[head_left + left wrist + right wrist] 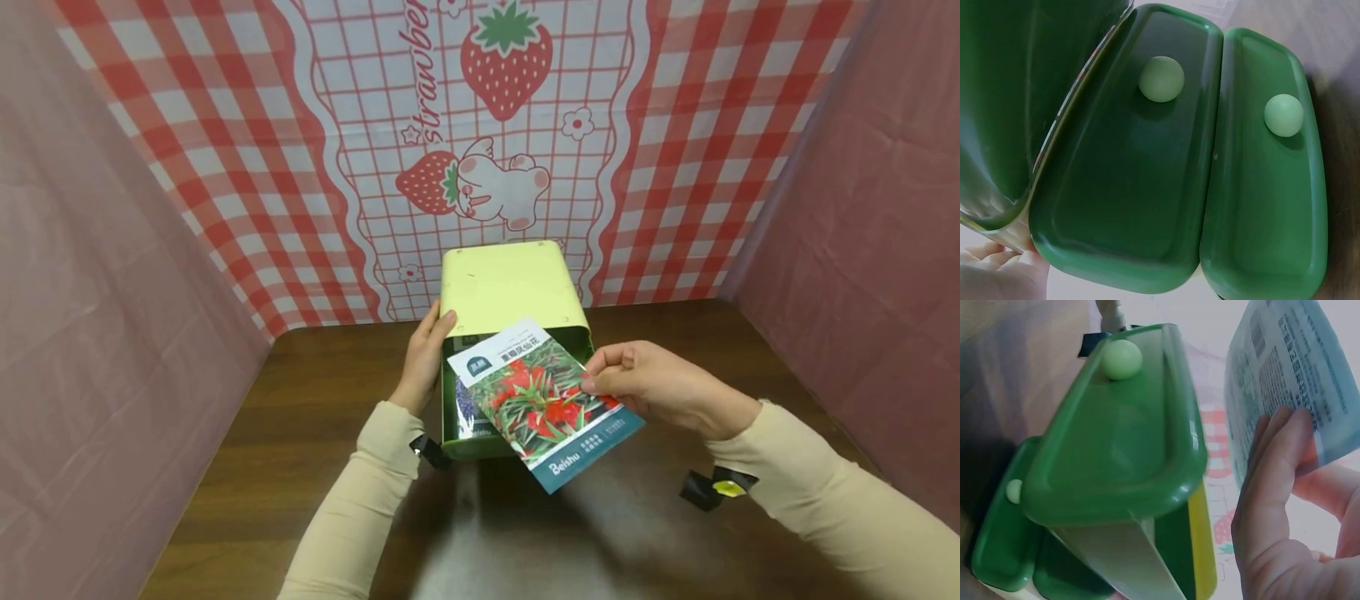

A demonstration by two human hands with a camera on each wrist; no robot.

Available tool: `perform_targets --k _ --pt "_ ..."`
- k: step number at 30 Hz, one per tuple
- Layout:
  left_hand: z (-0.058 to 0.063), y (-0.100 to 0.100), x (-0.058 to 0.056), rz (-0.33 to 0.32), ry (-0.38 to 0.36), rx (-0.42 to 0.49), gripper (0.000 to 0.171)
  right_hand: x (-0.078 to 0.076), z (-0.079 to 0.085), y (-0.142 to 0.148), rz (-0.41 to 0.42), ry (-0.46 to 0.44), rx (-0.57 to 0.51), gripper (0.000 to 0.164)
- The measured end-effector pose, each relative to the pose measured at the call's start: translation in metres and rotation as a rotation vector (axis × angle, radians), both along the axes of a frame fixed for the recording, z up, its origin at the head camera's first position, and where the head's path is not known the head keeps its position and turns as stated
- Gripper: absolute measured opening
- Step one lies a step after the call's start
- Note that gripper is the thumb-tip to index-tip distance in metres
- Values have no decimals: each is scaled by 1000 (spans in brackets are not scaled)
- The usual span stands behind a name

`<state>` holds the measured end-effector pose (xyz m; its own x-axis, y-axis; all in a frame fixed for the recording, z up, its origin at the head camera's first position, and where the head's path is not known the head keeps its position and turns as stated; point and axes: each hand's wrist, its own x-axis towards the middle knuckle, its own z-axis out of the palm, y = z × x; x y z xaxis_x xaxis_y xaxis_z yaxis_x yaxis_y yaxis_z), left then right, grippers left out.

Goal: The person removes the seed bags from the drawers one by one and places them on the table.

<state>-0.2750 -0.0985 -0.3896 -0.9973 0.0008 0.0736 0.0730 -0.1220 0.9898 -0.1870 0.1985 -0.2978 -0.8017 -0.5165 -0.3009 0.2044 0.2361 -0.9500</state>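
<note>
A small chest with a pale yellow top (pixel 510 287) and green drawers stands near the back of the table. Its top drawer (pixel 1116 431) is pulled out toward me; a packet with purple flowers (pixel 467 404) lies inside, partly covered. Between thumb and fingers, my right hand (pixel 667 387) pinches a seed packet (pixel 555 467) with red flowers and "Beishu" lettering, tilted over the drawer; its printed back faces the right wrist view. My left hand (pixel 420 362) rests against the chest's left side, thumb at the top's front edge, fingers extended along the side.
Below the pulled-out drawer, two green drawer fronts, one upper (pixel 1116 187) and one lower (pixel 1266 206), are closed, each with a round pale knob. Behind stands a strawberry-print checked cloth (pixel 487 125). Pink cloths flank the brown wooden table (pixel 247 450).
</note>
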Motion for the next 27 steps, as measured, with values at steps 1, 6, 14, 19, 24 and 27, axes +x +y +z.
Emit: perform_targets --k 1,6,14,19,24,27 --pt "0 0 0 2 0 1 66 0 1 1 -22 8 -8 17" --pt "-2 0 1 -2 -7 14 64 -7 9 11 -179 76 -21 10" --pt "-5 0 0 -4 8 -38 69 -27 9 39 -459 88 -155 14" --pt "-6 1 1 14 9 -72 68 -41 -2 51 -596 82 -275 13" --pt "-7 1 1 11 14 -67 68 -61 -21 62 -717 93 -342 8" --pt "-7 1 2 5 18 -67 68 -75 -36 68 -798 83 -372 7"
